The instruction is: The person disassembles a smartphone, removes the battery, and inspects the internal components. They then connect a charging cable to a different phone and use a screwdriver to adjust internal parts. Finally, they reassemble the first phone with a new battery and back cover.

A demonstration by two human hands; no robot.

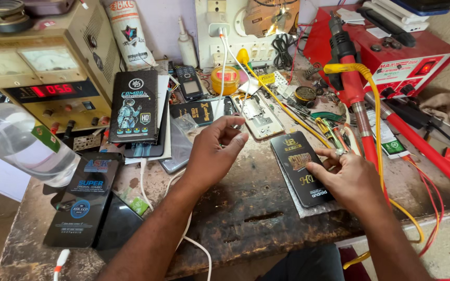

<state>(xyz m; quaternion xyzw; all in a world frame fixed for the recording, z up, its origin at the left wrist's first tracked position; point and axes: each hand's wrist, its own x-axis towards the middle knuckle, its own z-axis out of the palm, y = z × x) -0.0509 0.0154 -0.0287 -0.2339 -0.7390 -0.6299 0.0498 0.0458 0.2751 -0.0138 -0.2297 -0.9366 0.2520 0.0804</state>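
My left hand (215, 153) hovers over the worn workbench (246, 208), its thumb and fingers pinched around the end of a thin white cable (223, 78) that runs up to a charger in the wall socket board. My right hand (350, 179) rests on a flat black phone-display package (300, 166) with gold print, its fingers pressing on the package's right edge. Just beyond the left hand lies an opened phone (259, 117) showing its metal frame.
A bench power supply (48, 67) with a red readout stands at the left, with several black display boxes (134, 106) next to it. A clear plastic bottle (16, 143) lies at the left edge. A red hot-air station (391, 52) and red and yellow leads crowd the right.
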